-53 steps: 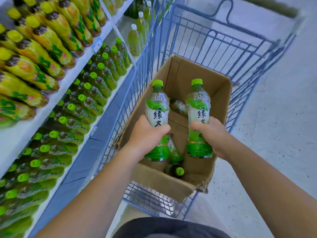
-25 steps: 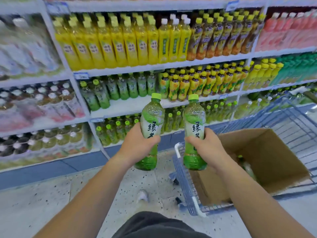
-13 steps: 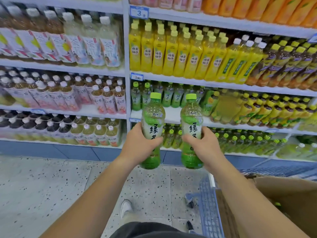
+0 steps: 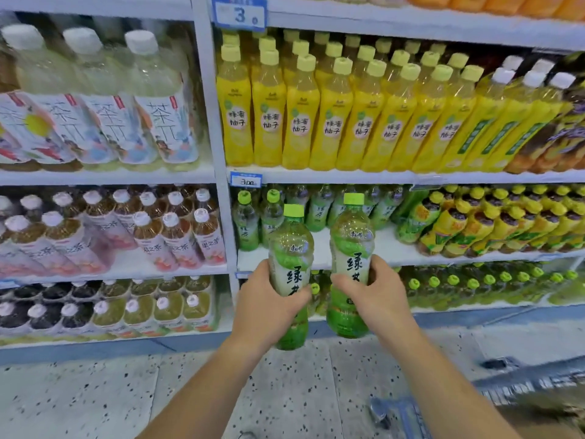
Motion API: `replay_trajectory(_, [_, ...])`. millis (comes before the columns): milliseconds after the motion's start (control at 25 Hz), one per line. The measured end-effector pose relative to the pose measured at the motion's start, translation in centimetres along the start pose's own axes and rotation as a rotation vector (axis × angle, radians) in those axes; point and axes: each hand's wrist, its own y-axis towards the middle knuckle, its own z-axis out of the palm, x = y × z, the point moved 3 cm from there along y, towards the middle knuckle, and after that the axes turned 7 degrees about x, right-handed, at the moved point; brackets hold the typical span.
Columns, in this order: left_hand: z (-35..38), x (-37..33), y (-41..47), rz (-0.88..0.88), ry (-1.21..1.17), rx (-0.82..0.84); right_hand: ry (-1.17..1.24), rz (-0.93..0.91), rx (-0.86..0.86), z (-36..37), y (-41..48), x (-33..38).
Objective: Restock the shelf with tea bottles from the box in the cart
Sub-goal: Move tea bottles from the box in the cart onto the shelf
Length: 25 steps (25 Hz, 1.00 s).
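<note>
**Fingers (image 4: 297, 294) clamped on two green tea bottles before the drinks shelves**

Fingers of the left hand (image 4: 269, 308) curl round the left bottle (image 4: 291, 248) at its label, and those of the right hand (image 4: 373, 296) wrap the right bottle (image 4: 351, 236) likewise. Both bottles are upright, near each other but apart, held in the air in front of the shelf board (image 4: 392, 245).

Far to the left of the fingers, a white shelving bay carries clear white-capped bottles (image 4: 158, 122) with pale printed labels. Pink-labelled bottles (image 4: 177, 239) stand on the level below. A white upright (image 4: 215, 122) divides that bay from the one behind the fingers.

Above the fingers stands a tight row of yellow bottles (image 4: 316, 122) with pale yellow caps, and a blue-edged price tag (image 4: 246, 180) sits on the lip under them. Level with the held caps, shelved green tea bottles (image 4: 247, 223) of the same kind stand along the board. To the right of the fingers, yellow-and-green labelled bottles (image 4: 459, 223) crowd the same board.

Below the fingers, the floor (image 4: 95, 391) is pale speckled terrazzo in large slabs. Down to the right shows a blurred blue wire cart (image 4: 519, 386).

The held bottles are clear plastic, rounded at the shoulder and green-capped. Their white-and-green labels bear dark brushed characters.
</note>
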Motion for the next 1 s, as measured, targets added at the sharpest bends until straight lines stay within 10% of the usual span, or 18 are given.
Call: replay_trajectory(1000, [10.6, 11.5, 24.4, 0.284, 0.147, -0.370, 0.068, -0.323, 0.056, 3.8, 27.3, -14.0])
